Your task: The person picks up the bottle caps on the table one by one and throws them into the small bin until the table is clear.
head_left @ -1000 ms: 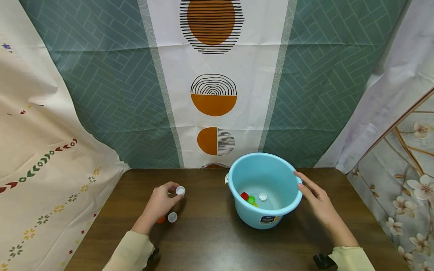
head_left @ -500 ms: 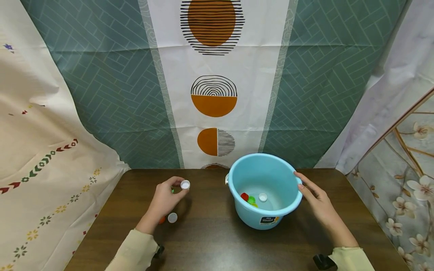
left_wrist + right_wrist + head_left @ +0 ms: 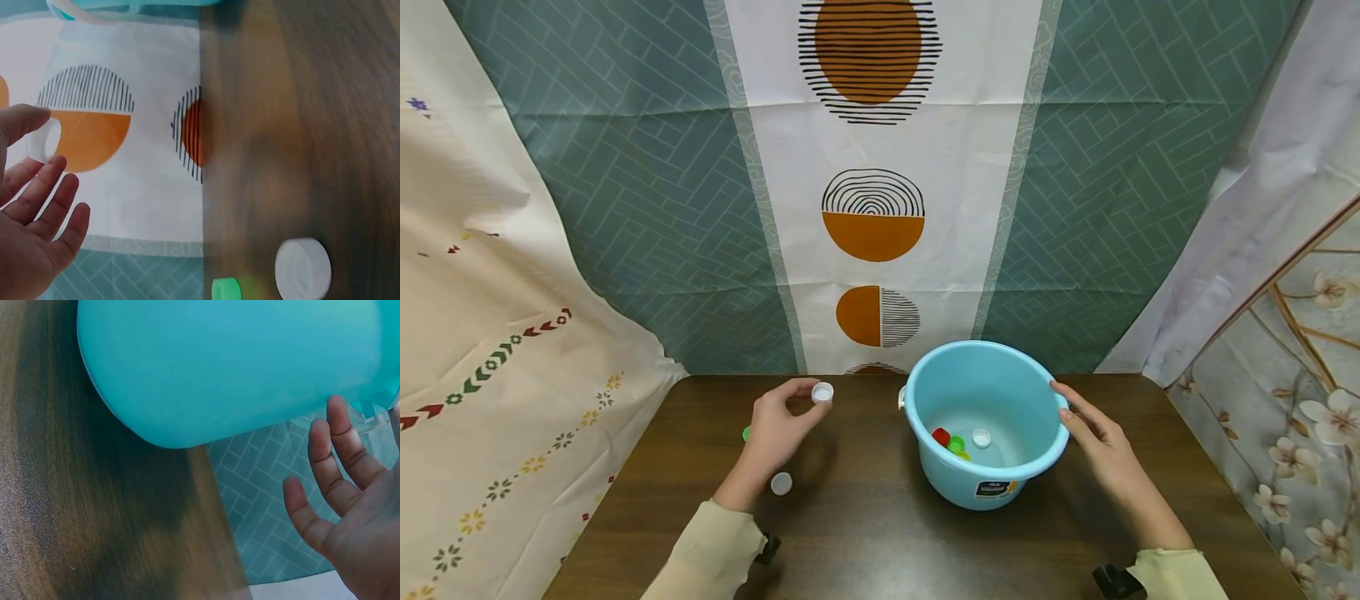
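My left hand (image 3: 775,429) pinches a white bottle cap (image 3: 822,392) between thumb and fingertips, over the left part of the table. In the left wrist view its other fingers are spread loosely below the cap (image 3: 46,140). Behind that hand, a green cap (image 3: 747,433) is partly hidden; another white cap (image 3: 781,483) lies by the wrist. With extended thumb and forefinger, my right hand (image 3: 1101,442) touches the right rim of a light blue bucket (image 3: 985,479). Its remaining fingers are loosely bent outside the bucket wall in the right wrist view. Red, green, yellow and white caps (image 3: 981,437) lie inside the bucket.
The dark wooden table (image 3: 865,533) ends at a hanging patterned cloth (image 3: 880,250) behind the bucket. A white bucket handle joint (image 3: 902,397) sticks out on the left side. Printed cloths hang at both sides. A dark strap sits at each cuff.
Carrying the white cap, my left hand has moved away from me and to the right. The green cap now shows behind it, and the orange cap is nearly covered. My right hand stays still.
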Demonstrator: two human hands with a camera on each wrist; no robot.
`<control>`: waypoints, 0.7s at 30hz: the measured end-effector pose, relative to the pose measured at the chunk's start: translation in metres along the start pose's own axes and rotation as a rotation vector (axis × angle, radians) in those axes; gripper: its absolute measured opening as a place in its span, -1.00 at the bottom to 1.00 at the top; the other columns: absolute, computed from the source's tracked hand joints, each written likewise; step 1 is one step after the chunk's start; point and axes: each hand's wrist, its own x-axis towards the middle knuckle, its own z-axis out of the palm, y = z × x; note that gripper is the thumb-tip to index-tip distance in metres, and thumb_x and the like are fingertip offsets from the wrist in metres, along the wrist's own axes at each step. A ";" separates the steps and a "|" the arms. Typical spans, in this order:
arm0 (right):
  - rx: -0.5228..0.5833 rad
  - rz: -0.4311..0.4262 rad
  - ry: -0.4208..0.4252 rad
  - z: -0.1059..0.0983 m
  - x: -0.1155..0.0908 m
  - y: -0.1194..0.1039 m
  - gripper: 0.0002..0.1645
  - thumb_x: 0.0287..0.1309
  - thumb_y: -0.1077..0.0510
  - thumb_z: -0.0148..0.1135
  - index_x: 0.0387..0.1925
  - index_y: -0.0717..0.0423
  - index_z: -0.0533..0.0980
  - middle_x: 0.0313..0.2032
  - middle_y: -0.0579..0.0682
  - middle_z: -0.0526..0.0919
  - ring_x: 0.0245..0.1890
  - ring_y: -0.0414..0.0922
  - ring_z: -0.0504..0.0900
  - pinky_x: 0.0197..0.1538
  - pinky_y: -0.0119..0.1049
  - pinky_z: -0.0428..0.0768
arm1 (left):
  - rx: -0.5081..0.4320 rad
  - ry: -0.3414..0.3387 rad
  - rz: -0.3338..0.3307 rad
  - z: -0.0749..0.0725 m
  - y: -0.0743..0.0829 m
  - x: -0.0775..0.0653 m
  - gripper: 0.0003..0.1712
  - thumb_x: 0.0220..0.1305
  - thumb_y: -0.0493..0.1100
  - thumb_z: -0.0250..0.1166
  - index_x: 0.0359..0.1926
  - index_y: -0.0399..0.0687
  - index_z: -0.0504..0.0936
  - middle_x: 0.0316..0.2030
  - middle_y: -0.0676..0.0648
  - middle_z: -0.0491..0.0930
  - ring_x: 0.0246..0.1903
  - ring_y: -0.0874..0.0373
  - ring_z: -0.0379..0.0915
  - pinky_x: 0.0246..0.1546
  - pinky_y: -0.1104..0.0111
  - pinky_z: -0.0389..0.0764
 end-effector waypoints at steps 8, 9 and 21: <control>0.001 0.019 -0.001 0.000 0.000 0.003 -0.45 0.51 -0.02 -0.08 0.46 -0.21 0.23 0.42 -0.07 0.25 0.24 -0.42 0.32 0.03 -0.53 0.42 | -0.065 0.015 -0.011 0.010 0.014 0.008 -0.62 0.07 0.04 0.51 -0.07 0.10 0.71 -0.23 0.10 0.68 -0.15 0.17 0.57 -0.06 0.19 0.56; 0.009 0.022 0.001 0.000 0.000 0.004 -0.45 0.51 -0.02 -0.08 0.46 -0.21 0.23 0.42 -0.08 0.25 0.23 -0.42 0.33 0.03 -0.52 0.44 | -0.079 0.011 -0.012 0.011 0.016 0.009 -0.62 0.07 0.04 0.51 -0.08 0.11 0.71 -0.23 0.10 0.68 -0.16 0.19 0.57 -0.07 0.21 0.57; 0.047 -0.001 -0.007 0.000 0.000 0.007 -0.45 0.51 0.01 -0.07 0.46 -0.19 0.23 0.40 -0.02 0.28 0.17 -0.40 0.40 -0.02 -0.46 0.53 | -0.177 -0.017 -0.005 0.023 0.037 0.019 -0.66 0.07 0.01 0.52 -0.10 0.11 0.71 -0.23 0.10 0.68 -0.17 0.15 0.59 -0.06 0.19 0.58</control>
